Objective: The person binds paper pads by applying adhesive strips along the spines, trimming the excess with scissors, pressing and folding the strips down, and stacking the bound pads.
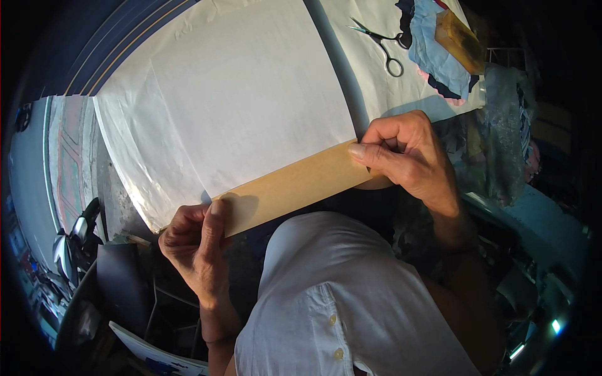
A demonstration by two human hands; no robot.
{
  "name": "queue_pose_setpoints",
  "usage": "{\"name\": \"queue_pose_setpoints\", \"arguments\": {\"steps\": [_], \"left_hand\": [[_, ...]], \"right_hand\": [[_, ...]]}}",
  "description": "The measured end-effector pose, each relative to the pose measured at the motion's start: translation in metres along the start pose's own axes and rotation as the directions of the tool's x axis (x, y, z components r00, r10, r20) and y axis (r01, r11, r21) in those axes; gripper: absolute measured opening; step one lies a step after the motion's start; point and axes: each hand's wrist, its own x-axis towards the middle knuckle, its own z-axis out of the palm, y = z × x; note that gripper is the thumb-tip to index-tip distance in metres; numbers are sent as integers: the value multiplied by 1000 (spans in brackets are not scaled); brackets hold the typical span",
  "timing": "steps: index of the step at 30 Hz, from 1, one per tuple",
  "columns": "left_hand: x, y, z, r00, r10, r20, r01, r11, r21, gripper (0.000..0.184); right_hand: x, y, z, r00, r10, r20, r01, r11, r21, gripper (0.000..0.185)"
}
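Note:
A large white sheet (251, 88) lies on the covered table, with a tan strip (295, 183) along its near edge. My left hand (204, 247) pinches the strip's left end between thumb and fingers. At the strip's right end, near the sheet's corner, my right hand (411, 156) pinches it with the thumb on top. The strip stretches between both hands, above my lap. Whether it is a separate piece or a folded part of the sheet, I cannot tell.
Scissors (384, 47) lie partly open at the upper right, beside a light blue cloth (434, 47) and a yellowish block (461, 42). A clear plastic bag (505, 138) hangs off the table's right side. A motorbike (78, 241) stands at far left.

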Motion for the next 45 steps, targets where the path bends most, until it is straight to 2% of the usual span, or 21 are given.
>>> {"name": "queue_pose_setpoints", "arguments": {"steps": [2,4,11,21,37,40,42,44,45], "left_hand": [[-1,1,-2,1000,-3,-28,3,1000,23,16],[0,4,-2,999,-33,22,33,999,-39,19],[0,9,-4,993,-101,53,103,994,-47,21],[3,8,-5,990,-85,114,91,995,-44,22],[4,10,-3,989,-92,114,94,995,-14,26],[6,7,-1,995,-29,100,34,998,-56,27],[8,8,-2,996,-43,75,44,999,-4,27],[10,10,-3,994,-54,99,53,999,7,28],[11,10,-4,994,-40,102,35,998,50,28]], "right_hand": [[0,-1,1,1000,12,-18,-12,1000,-15,29],[0,-2,2,999,-4,-35,3,999,-40,29],[-1,3,4,998,7,-64,-5,1000,19,28],[-1,8,8,994,-4,-105,10,998,60,31],[0,10,5,995,0,-102,5,999,45,31],[2,5,3,996,14,-87,-14,1000,-4,31],[3,3,2,997,-31,-65,23,993,-116,30],[2,5,1,953,-304,10,292,905,-310,29],[1,6,2,972,-228,-59,201,934,-294,28]]}}
